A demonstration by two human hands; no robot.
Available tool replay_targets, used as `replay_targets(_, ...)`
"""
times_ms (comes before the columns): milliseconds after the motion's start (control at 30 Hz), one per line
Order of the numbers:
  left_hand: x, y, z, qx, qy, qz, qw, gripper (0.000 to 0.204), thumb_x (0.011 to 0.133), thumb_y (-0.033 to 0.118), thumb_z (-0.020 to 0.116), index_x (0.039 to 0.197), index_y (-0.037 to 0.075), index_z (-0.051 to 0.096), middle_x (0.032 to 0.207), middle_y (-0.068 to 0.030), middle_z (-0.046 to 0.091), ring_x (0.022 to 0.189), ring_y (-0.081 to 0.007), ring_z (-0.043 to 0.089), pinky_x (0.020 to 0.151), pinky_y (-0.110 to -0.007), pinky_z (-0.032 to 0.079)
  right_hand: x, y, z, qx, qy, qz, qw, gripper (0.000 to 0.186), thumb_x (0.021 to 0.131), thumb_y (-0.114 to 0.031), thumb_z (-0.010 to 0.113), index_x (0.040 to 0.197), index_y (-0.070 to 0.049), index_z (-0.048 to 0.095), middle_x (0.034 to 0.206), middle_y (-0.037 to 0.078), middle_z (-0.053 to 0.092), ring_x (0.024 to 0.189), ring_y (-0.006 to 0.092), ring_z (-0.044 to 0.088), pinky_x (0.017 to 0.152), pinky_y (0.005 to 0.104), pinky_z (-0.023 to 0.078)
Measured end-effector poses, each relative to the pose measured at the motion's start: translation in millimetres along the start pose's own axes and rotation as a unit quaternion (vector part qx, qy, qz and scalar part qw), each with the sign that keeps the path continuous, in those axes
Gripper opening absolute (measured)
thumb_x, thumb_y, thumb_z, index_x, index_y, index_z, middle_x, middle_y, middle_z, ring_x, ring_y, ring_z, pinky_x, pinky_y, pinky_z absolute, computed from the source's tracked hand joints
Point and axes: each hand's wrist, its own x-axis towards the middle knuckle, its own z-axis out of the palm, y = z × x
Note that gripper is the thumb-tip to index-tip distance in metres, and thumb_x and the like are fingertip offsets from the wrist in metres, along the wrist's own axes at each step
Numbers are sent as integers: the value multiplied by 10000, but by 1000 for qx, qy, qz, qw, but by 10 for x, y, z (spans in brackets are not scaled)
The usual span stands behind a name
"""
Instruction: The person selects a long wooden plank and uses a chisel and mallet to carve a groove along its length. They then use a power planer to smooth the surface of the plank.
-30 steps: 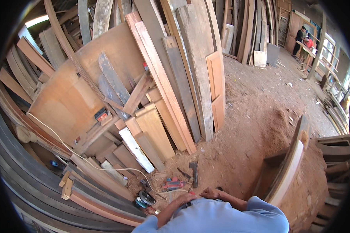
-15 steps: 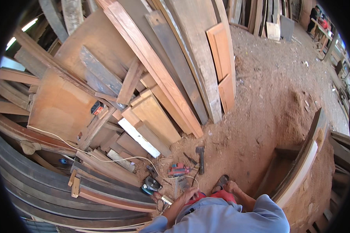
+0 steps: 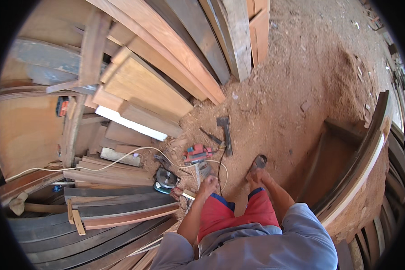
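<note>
My left hand hangs just beyond my red shorts, fingers curled; anything inside is hidden. My right hand is also curled, above my sandaled foot, its contents hidden. On the sawdusty ground beyond my hands lie a red power tool, a dark hammer-like tool and a thin dark tool. A circular saw with a teal base sits left of my left hand. A pale cord loops among the tools, near a grey metal piece.
Stacked boards lean at upper left; long planks lie lower left. A plywood sheet stands at far left. A curved-looking long timber frame borders my right. The dirt floor with sawdust stretches toward the upper right.
The view has tipped further down, bringing the tools, shorts and foot more fully into sight. My hands have moved from beside my waist to a little forward and higher in the picture.
</note>
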Motion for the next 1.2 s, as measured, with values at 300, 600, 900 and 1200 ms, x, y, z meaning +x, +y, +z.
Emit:
replay_targets(300,1888,-340,11,156,93,128,975,391,979,350,613,1163,5,625,1049,-191,728,941,-356,712,851,-457,547,1235,-832,-481,-20,-7,117,993,531,924,-268,642,1438,-189,532,1378,203,590,1270,406,567,1060,491,471)
replay_targets(600,3104,-46,-77,150,148,200,957,513,946,271,669,1342,-25,532,1121,-233,695,1025,-343,701,895,-432,549,2318,-616,91,-105,9,38,994,587,953,-222,518,1530,-206,417,1326,230,557,1145,430,593,981,500,492)
replay_targets(900,3880,-626,-144,246,49,46,967,548,973,264,551,1481,83,452,1239,-258,670,1132,-397,661,1007,-442,500,3253,-304,522,-118,-16,-2,993,626,945,-239,562,1551,-255,405,1330,237,572,1185,434,592,994,495,505)
replay_targets(1200,4445,-1007,337,224,-24,-48,973,511,978,303,564,1456,127,521,1204,-249,671,1014,-360,682,904,-420,522,3183,-395,387,-95,73,11,993,355,918,-347,657,1241,-204,621,1133,240,614,1177,422,590,925,493,540)
